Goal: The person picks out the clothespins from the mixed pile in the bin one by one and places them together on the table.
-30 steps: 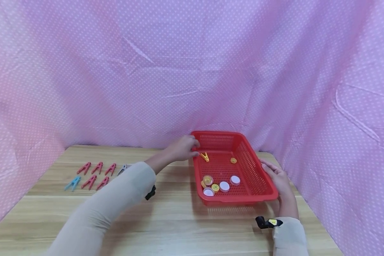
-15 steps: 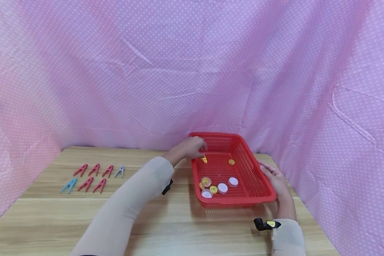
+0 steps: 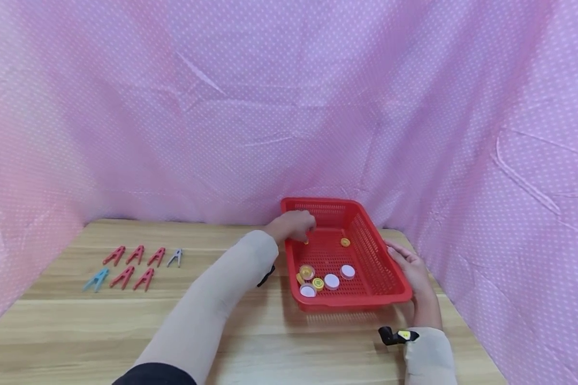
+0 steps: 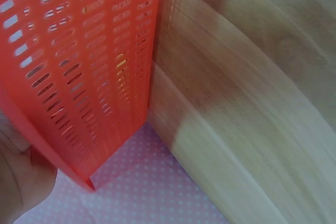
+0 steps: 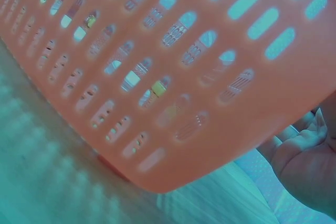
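The red slotted plastic basket (image 3: pixel 296 267) sits at the right of the table. My left hand (image 3: pixel 294 224) reaches over its left wall, fingers bent downward inside. Right at the fingertips shows a bit of a yellow clothespin (image 3: pixel 306 242); the rest is hidden by the hand, and I cannot tell whether it is pinched. In the left wrist view the palm (image 4: pixel 23 171) is beside the basket rim. My right hand (image 3: pixel 411 270) grips the basket's right rim, thumb on top. A yellow disc (image 3: pixel 345 242) and several white and yellow caps (image 3: pixel 332 282) lie in the basket.
On the wooden table (image 3: pixel 250 347) at the left, red clothespins (image 3: pixel 123 277) lie in two rows with a blue clothespin (image 3: pixel 96 279) and a grey clothespin (image 3: pixel 175 258). A pink dotted cloth (image 3: pixel 221 133) hangs behind and on both sides.
My left hand has moved right, from the basket's left rim down inside onto the yellow clothespin, covering most of it. The right hand keeps its hold on the rim.
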`<control>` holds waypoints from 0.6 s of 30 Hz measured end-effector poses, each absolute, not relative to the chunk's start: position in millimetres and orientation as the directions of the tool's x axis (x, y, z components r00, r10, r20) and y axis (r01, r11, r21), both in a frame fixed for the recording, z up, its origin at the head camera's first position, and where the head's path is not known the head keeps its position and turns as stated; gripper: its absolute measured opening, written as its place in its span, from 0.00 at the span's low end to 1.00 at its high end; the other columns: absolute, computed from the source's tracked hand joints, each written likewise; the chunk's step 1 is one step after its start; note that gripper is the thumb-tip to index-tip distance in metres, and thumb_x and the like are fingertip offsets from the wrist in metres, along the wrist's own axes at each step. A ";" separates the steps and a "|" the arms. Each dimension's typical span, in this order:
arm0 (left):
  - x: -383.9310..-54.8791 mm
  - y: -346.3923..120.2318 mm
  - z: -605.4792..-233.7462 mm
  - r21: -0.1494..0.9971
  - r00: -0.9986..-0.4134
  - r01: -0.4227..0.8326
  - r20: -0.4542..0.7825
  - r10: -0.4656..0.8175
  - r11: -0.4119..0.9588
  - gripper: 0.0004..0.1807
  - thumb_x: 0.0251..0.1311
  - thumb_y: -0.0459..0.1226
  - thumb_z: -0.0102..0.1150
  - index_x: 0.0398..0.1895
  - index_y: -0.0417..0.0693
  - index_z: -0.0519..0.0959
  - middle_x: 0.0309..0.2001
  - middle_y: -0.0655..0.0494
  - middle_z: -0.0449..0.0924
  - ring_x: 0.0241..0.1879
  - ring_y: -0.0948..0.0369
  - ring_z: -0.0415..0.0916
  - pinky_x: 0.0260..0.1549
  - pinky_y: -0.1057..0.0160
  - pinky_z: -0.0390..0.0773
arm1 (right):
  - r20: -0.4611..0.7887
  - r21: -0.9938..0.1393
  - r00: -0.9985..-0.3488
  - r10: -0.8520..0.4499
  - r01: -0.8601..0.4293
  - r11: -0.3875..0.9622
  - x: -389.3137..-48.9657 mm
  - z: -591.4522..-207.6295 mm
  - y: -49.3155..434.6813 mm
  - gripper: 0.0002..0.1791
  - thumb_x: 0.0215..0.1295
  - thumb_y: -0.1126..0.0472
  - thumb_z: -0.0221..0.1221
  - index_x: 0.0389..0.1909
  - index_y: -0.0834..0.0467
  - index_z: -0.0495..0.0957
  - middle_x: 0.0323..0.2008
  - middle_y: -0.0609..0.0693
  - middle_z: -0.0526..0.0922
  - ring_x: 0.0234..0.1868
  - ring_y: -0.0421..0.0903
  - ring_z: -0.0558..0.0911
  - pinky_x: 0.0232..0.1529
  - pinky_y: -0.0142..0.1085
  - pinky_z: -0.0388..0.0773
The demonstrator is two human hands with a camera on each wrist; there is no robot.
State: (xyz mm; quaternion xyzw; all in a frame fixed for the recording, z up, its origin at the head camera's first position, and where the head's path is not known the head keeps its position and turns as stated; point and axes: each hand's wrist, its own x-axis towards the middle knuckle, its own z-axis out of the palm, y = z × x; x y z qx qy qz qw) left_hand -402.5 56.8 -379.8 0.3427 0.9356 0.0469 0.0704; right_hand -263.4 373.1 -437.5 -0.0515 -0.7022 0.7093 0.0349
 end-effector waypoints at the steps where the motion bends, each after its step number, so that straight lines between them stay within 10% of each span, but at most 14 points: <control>1: -403.7 58.2 -381.0 0.134 -0.761 0.626 -0.112 0.639 0.768 0.20 0.58 0.39 0.75 0.55 0.52 0.84 0.47 0.57 0.80 0.46 0.59 0.77 0.47 0.59 0.83 | -0.021 -1.000 -0.992 0.123 0.020 -0.007 -263.5 -437.9 372.3 0.33 0.75 0.48 0.60 0.75 0.56 0.68 0.45 0.38 0.87 0.44 0.38 0.87 0.44 0.34 0.84; 12: -410.7 61.5 -385.7 0.103 -0.779 0.598 -0.160 0.607 0.795 0.23 0.51 0.37 0.79 0.50 0.54 0.79 0.44 0.57 0.79 0.42 0.59 0.77 0.44 0.60 0.84 | -0.031 -0.999 -0.991 0.129 0.034 0.025 -268.0 -438.1 370.7 0.32 0.74 0.46 0.60 0.74 0.53 0.69 0.45 0.40 0.88 0.43 0.41 0.88 0.44 0.36 0.85; 18: -407.5 66.9 -387.4 0.556 -0.908 0.166 -0.236 0.346 0.814 0.17 0.52 0.39 0.72 0.42 0.48 0.76 0.38 0.50 0.81 0.37 0.53 0.83 0.33 0.59 0.85 | -0.032 -0.999 -0.990 0.138 0.035 0.015 -266.2 -436.9 376.1 0.32 0.74 0.46 0.59 0.75 0.53 0.68 0.45 0.40 0.88 0.44 0.41 0.88 0.44 0.36 0.85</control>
